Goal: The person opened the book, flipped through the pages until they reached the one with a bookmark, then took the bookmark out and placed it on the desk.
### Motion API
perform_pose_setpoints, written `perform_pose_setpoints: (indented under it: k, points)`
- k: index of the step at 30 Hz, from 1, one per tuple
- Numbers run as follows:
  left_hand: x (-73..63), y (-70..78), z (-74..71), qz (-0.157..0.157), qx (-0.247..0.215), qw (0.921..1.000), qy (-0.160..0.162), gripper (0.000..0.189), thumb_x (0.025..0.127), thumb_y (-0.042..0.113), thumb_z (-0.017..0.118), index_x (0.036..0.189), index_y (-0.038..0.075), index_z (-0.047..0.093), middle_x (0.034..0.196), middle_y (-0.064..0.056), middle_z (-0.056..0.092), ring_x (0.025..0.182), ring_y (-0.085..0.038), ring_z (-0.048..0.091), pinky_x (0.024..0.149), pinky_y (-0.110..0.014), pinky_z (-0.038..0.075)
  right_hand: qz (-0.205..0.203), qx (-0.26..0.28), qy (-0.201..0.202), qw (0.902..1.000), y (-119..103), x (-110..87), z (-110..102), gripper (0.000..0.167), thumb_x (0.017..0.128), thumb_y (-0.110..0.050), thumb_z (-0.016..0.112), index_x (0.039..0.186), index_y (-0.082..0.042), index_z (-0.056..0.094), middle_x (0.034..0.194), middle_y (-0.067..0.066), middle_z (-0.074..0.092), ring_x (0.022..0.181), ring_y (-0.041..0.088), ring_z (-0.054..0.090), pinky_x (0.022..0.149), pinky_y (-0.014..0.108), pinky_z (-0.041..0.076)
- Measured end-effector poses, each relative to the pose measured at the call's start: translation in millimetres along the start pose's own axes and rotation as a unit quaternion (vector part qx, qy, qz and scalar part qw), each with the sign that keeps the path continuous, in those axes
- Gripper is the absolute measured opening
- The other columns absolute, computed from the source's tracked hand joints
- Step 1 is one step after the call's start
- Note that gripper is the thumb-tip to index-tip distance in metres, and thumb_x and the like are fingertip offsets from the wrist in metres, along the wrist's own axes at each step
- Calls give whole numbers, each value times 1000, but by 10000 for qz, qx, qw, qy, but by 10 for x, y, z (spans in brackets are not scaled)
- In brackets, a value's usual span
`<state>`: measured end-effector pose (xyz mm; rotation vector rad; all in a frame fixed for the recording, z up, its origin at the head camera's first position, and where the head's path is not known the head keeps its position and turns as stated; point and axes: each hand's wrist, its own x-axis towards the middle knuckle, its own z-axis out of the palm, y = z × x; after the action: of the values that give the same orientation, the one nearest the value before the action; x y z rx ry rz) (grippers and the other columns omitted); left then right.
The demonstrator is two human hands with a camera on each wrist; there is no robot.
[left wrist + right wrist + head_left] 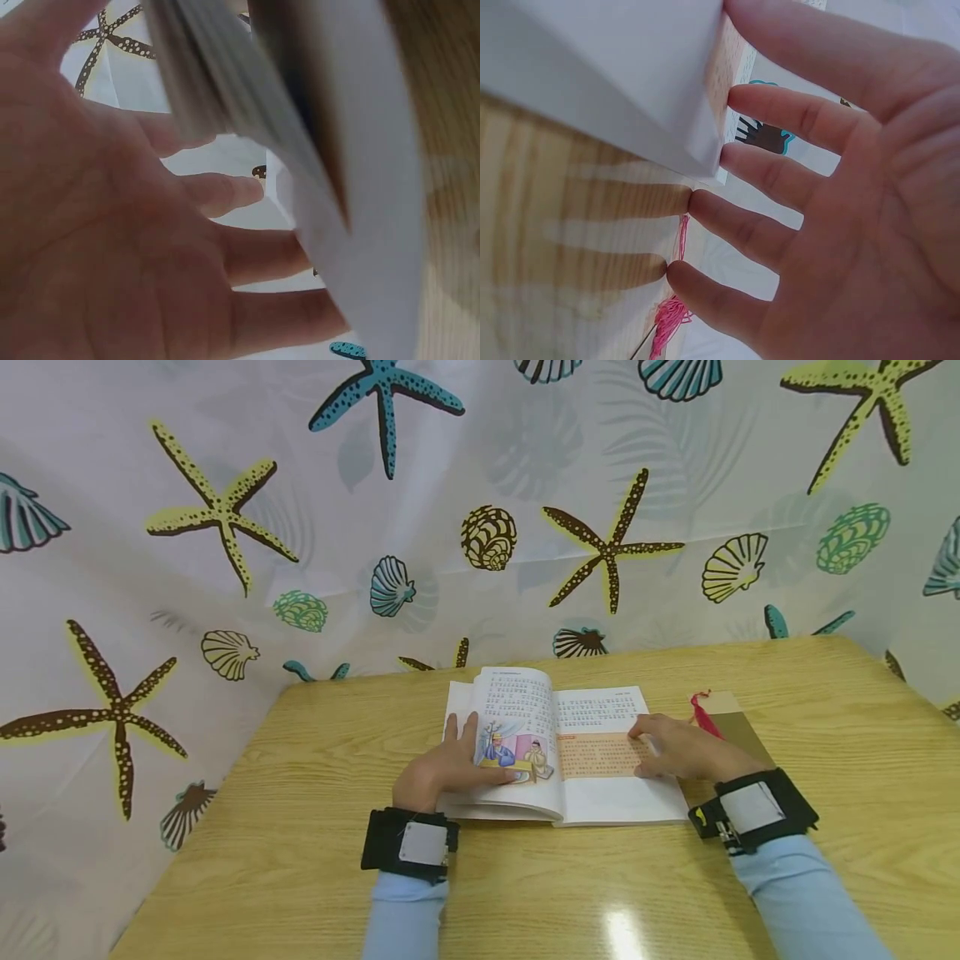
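An open book [600,797] lies on the table, with printed text on both pages, a coloured picture on the left page and an orange text block on the right. Spread over the left page, my left hand [442,768] has its thumb across the picture and its fingers straight along the outer edge. My right hand [690,747] touches the right page near its outer edge with thumb and fingertips. In the right wrist view, the fingers [769,172] are extended, two of them reaching the table beyond the page corner. Page edges [225,82] stand close before the left palm.
Partly under my right forearm lies a flat olive and beige item [738,727], with a pink-red tassel [703,717] across it. The wooden table [300,860] extends around the book. Behind it hangs a cloth [450,468] printed with starfish and shells.
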<state>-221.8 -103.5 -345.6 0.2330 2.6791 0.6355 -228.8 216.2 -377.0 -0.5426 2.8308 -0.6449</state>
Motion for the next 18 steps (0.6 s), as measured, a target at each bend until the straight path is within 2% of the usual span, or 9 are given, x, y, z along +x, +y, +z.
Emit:
perform_pose_setpoints:
  k: [4, 10, 15, 18]
  points:
    - [-15, -21, -37, 97, 7, 9999, 45, 109, 89, 46, 75, 163, 3, 6, 167, -25, -2, 150, -45, 21, 115, -57, 31, 76, 6, -13, 10000, -26, 4, -7, 48, 85, -18, 82, 122, 5, 62, 140, 39, 47, 128, 56, 45, 100, 68, 42]
    - [-49, -28, -106, 189, 29, 9991, 388, 111, 88, 37, 80, 163, 5, 5, 167, -24, -1, 144, -45, 34, 112, -53, 38, 95, -6, -15, 10000, -30, 6, -15, 47, 85, -19, 82, 122, 4, 62, 140, 39, 46, 124, 55, 47, 98, 68, 44]
    - [-106, -4, -168, 448, -281, 9967, 616, 108, 88, 27, 81, 163, 4, 7, 167, -25, 2, 148, -44, 26, 115, -54, 32, 140, 31, -51, 9999, -25, 10, -13, 48, 85, -19, 82, 122, 4, 62, 141, 39, 45, 122, 54, 48, 97, 67, 45]
    - [-143, 23, -200, 737, -481, 9931, 770, 102, 90, 22, 80, 162, 3, 11, 167, -23, 4, 151, -40, 19, 118, -53, 26, 91, 37, -50, 9999, -19, 8, -7, 47, 86, -19, 82, 121, 4, 62, 140, 39, 46, 120, 52, 50, 97, 66, 46]
